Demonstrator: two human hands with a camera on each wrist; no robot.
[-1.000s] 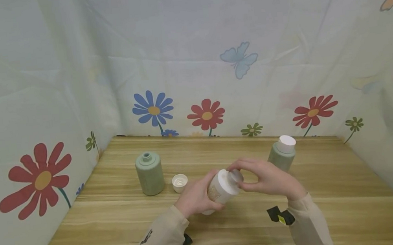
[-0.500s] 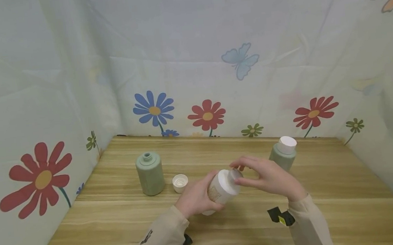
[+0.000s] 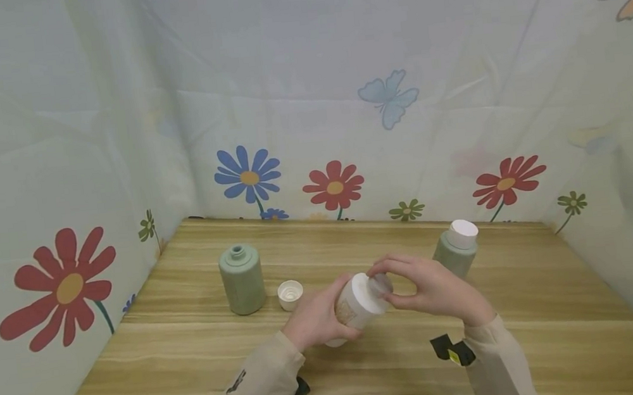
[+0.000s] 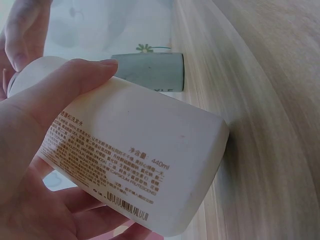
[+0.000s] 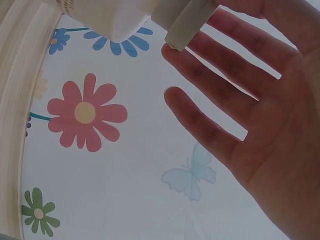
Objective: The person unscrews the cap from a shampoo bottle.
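A white bottle (image 3: pixel 361 302) with brown printing and a barcode is tilted above the table, its neck toward the right. My left hand (image 3: pixel 318 319) grips it round the body, thumb on one side and fingers on the other, as the left wrist view shows on the printed bottle (image 4: pixel 150 135). At the neck, my right hand (image 3: pixel 429 285) pinches a pale grey cap (image 3: pixel 380 285) between thumb and fingers. In the right wrist view the other fingers spread away from the cap (image 5: pixel 186 25). Whether the cap sits fully on the neck cannot be seen.
On the left stands a green bottle (image 3: pixel 242 281) with a bare neck. A small white cap (image 3: pixel 290 295) lies hollow side up beside it. Another green bottle (image 3: pixel 455 253) with a white cap stands behind the right hand. Flowered cloth (image 3: pixel 308 115) encloses the wooden table (image 3: pixel 195 362).
The right fingers loosened from the cap half a second ago and now pinch it again. The left hand and the white bottle stay almost in place.
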